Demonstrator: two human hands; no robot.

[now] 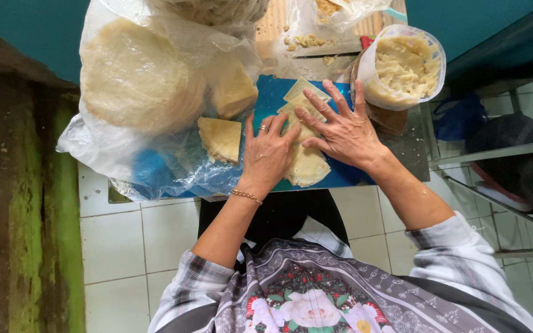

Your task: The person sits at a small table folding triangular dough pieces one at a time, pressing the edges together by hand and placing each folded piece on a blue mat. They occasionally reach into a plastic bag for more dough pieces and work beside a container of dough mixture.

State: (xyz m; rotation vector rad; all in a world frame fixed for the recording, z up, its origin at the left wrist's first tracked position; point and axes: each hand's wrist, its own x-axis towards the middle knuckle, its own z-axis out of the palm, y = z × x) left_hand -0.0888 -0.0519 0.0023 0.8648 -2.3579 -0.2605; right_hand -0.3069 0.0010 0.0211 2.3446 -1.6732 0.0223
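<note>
Left hand: the left hand (pixel 268 153) lies flat, palm down, fingers spread and straight, a ring on one finger and a thin gold chain bracelet (pixel 246 196) at the wrist. It grips nothing; its fingertips press on the pale yellow folded dough wrapper (pixel 306 161).
Right hand: the right hand (pixel 345 131) is flat too, fingers fanned wide, palm resting on the same wrapper. Nothing is enclosed in it.
Wrapper position: the wrapper lies on the blue plastic sheet (pixel 266 98), directly under and between both hands. Its rounded lower edge shows just below the right palm; its pointed upper end reaches out past the fingertips.
Hand spacing: the two hands sit side by side, the left fingertips just beside the right thumb and index finger.
Left of the hands: a pale wedge-shaped dough piece (pixel 219 138) lies near the left hand, not touching it. Beyond it a round stack of thin dough sheets (pixel 136 75) sits on a clear plastic bag (pixel 94 148).
Right of the hands: a clear plastic tub of pale mashed filling (pixel 406 66) stands just beyond the right fingertips.
Support: a small desk (pixel 416 148) carries all of it, above a white tiled floor (pixel 124 246).
</note>
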